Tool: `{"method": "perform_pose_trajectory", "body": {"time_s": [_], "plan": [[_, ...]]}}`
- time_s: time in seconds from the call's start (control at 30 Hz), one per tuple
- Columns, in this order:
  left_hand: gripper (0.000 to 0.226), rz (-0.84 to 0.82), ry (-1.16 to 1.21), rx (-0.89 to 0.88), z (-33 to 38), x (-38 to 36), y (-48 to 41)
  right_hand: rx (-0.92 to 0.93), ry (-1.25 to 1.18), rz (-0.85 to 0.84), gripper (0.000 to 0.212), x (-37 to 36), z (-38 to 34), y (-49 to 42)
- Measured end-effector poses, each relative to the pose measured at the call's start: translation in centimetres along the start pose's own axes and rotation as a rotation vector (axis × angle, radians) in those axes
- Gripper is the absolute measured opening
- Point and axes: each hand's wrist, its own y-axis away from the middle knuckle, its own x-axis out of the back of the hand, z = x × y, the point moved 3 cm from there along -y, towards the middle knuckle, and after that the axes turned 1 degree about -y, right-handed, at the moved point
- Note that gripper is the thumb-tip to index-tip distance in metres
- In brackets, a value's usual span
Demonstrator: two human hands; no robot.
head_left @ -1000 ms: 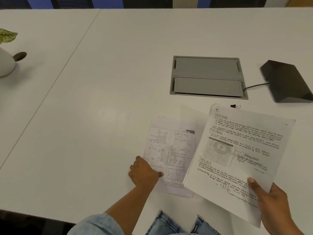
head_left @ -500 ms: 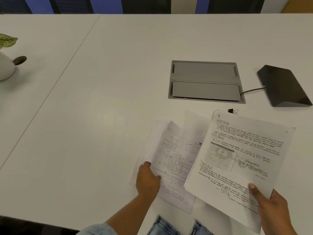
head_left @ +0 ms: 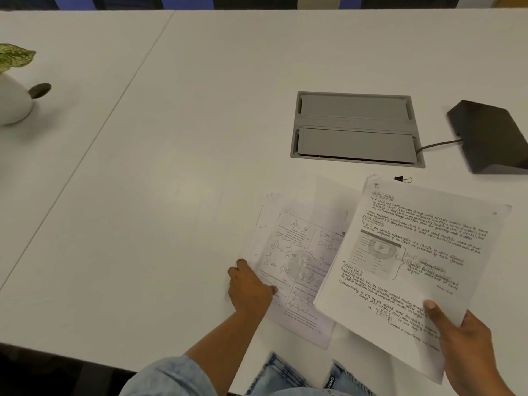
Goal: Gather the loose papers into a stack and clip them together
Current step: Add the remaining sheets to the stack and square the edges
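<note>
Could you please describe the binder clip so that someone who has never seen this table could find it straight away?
Start at the grey hatch sunk into the white table. Just in front of its near right corner, beside the top edge of the handwritten page, lies the binder clip. It is the only tiny black thing there, with wire loop handles, far smaller than the black wedge-shaped box to the right.

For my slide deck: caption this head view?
Left hand grips printed diagram sheets; right hand holds handwritten notes page; small black binder clip waits.
</note>
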Motion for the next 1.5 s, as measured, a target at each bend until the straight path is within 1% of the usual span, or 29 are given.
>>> {"method": "perform_pose_trajectory", "body": {"time_s": [0.1, 0.13, 0.2, 0.27, 0.4, 0.6, 0.7, 0.8, 0.87, 0.97, 1.0, 1.07, 1.13, 1.2, 1.27, 1.33, 1.4, 1.5], "plan": [[0.09, -0.005, 0.017, -0.008, -0.1, 0.0, -0.1, -0.006, 0.016, 0.005, 0.009, 0.1, -0.1, 0.0], [0.088, 0.001, -0.024, -0.02, -0.2, 0.0, -0.1, -0.002, 0.013, 0.008, 0.01, 0.1, -0.1, 0.0], [0.087, 0.032, -0.147, -0.049, -0.2, 0.2, -0.1, 0.011, 0.004, 0.01, 0.02, 0.1, -0.3, 0.1], [0.088, 0.055, -0.197, -0.057, 0.0, 0.3, -0.1, 0.016, -0.008, 0.001, 0.027, 0.1, -0.2, 0.1], [0.089, 0.018, -0.183, -0.047, 0.2, 0.4, -0.5, 0.006, 0.008, 0.007, 0.023, 0.1, 0.2, 0.0], [0.077, 0.027, -0.193, -0.049, 0.2, 0.6, -0.3, 0.004, 0.0, -0.001, 0.025, 0.2, 0.4, 0.0], [0.064, -0.043, -0.025, -0.045, 0.0, 0.5, -0.1, 0.005, 0.0, 0.007, 0.024, 0.4, 0.5, -0.3], [0.04, -0.132, 0.134, -0.097, -0.3, 0.2, -0.5, 0.005, 0.003, 0.003, 0.013, 0.7, 0.4, -0.7], [0.033, -0.173, 0.257, -0.128, -0.6, 0.4, -0.7, 0.013, 0.01, 0.005, 0.01, 0.9, 0.3, -0.9], [0.028, -0.156, 0.411, -0.147, -0.9, 1.8, -0.5, 0.023, 0.012, 0.01, 0.011, 1.4, 0.1, -1.2], [0.022, -0.137, 0.483, -0.151, -1.0, 2.5, -0.3, 0.021, 0.015, 0.017, 0.014, 1.6, 0.0, -1.3], [0.009, -0.107, 0.623, -0.148, -1.0, 4.3, 0.1, 0.017, 0.01, 0.027, 0.009, 2.1, 0.0, -1.5], [0.011, -0.065, 0.735, -0.143, -1.2, 6.2, 0.5, 0.014, -0.002, 0.035, 0.009, 2.5, 0.0, -1.7], [0.007, -0.039, 0.846, -0.124, -1.4, 7.7, 0.9, 0.015, -0.02, 0.042, 0.009, 2.9, 0.0, -1.9], [0.01, -0.039, 0.926, -0.125, -1.2, 9.2, 1.5, 0.0, -0.019, 0.036, 0.01, 2.7, 0.3, -2.0], [0.015, -0.085, 0.956, -0.147, -0.6, 10.1, 2.4, -0.01, -0.028, 0.013, 0.011, 2.2, 0.5, -2.1], [0.017, -0.177, 0.935, -0.187, 0.7, 10.4, 3.9, 0.009, -0.016, -0.022, 0.015, 1.6, 0.6, -2.3], [0.016, -0.285, 0.912, -0.239, 2.9, 10.2, 6.4, 0.019, 0.015, -0.113, 0.016, -0.2, 0.2, -2.0]]}}
